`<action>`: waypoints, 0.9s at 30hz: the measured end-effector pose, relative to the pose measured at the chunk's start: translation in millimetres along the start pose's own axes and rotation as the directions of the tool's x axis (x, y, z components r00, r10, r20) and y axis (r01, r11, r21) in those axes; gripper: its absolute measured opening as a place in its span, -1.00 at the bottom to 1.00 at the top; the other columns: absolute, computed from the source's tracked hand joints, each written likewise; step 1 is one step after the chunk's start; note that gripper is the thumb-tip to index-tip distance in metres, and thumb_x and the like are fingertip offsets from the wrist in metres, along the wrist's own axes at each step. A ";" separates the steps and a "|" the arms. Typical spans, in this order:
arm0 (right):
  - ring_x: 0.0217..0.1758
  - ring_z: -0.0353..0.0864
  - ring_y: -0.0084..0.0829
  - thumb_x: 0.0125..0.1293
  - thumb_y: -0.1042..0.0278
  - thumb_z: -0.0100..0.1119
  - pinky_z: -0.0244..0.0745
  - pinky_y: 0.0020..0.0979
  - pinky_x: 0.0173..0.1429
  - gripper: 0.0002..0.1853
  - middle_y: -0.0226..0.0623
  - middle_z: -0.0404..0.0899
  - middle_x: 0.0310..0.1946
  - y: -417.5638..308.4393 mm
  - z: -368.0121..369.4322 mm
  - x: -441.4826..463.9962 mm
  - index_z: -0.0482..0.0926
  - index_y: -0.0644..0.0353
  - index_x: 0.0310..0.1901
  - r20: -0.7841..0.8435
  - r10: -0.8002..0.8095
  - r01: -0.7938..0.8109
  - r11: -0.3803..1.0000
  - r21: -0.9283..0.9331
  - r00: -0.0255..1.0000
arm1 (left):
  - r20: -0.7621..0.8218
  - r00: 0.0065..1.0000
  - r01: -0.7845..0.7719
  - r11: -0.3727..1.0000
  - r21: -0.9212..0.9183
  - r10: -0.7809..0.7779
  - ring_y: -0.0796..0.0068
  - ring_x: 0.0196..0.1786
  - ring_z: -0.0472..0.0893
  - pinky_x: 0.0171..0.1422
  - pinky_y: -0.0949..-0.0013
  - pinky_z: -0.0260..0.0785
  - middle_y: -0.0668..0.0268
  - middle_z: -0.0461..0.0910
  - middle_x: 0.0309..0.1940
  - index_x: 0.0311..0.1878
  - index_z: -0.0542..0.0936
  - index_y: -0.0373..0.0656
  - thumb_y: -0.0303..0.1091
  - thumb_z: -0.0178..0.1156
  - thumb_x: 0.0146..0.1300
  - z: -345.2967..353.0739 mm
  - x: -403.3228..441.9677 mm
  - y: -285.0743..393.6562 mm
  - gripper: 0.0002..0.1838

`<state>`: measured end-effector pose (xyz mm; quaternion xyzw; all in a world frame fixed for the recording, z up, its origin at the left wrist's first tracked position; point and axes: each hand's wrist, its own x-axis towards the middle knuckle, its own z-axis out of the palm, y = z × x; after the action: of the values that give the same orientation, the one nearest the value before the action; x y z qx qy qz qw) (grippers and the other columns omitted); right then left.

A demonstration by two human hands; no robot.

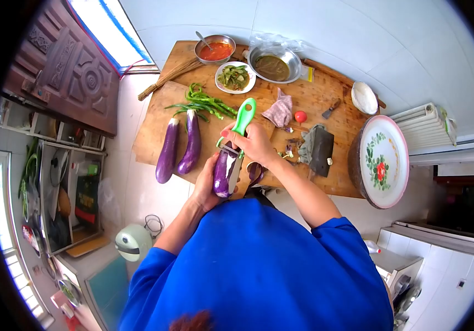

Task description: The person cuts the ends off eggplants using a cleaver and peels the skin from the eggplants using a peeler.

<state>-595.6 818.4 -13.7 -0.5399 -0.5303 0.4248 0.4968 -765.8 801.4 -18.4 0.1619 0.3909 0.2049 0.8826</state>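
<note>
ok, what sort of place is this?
Likely a home kitchen: a green peeler is held to a partly peeled eggplant, and a plate of food stands on the wooden table.

A bright lime-green plastic peeler [245, 116] stands out beside the glossy, deep-purple peeled-at eggplant [221, 174], which shows creamy white where its skin is stripped. Two long whole eggplants [168, 151] are purple with whitish caps; the slender peppers [210, 103] are vivid green. Under them, the wooden surface [321, 91] is honey-brown with darker patches. I see orange-red sauce [216, 52] and a small round red tomato [300, 116]. The large round enamel tray [396, 176] is white, pink-rimmed, patterned with green leaves and a red flower. The liquid [271, 67] in the steel basin [296, 71] looks olive-brown, though reflections make that uncertain.
</note>
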 end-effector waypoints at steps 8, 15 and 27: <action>-0.62 0.49 -0.53 0.19 0.21 0.21 0.32 -0.48 -0.54 -0.75 -0.35 0.53 -0.63 124.1 -59.5 2.4 0.58 0.26 -0.38 -0.075 0.298 -0.304 0.948 -0.093 0.952 | 0.122 0.992 -0.052 0.996 0.068 0.043 0.37 -0.30 0.57 -0.35 0.31 0.48 0.17 0.55 -0.16 0.09 0.41 -0.21 0.13 -0.25 0.32 -6.7 -9.9 4.4 -0.40; -0.45 0.59 -0.10 0.18 0.14 0.16 0.43 -0.19 -0.38 -0.72 -0.07 0.60 -0.49 88.3 -76.0 -2.9 0.61 0.22 -0.34 -0.323 0.143 -0.352 0.447 -0.822 0.936 | 0.031 0.994 -0.103 0.995 0.010 0.103 0.32 -0.22 0.57 -0.16 0.19 0.48 0.21 0.56 -0.22 0.09 0.42 -0.16 0.20 -0.14 0.30 -10.1 7.2 7.5 -0.40; -0.55 0.55 -0.23 0.19 0.28 0.22 0.38 -0.33 -0.47 -0.83 -0.16 0.52 -0.59 -8.7 22.7 -39.7 0.57 0.21 -0.34 0.101 -0.251 0.267 0.942 -0.203 0.963 | 0.038 0.992 -0.121 0.993 0.007 0.121 0.44 -0.32 0.56 -0.45 0.35 0.42 0.30 0.54 -0.29 0.02 0.44 -0.14 0.01 -0.22 0.39 -8.4 14.5 -2.8 -0.56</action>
<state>-622.3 780.4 -11.1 -0.5000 -0.6573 0.3157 0.4672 -762.6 807.1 -34.1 0.1931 0.3647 0.2532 0.8750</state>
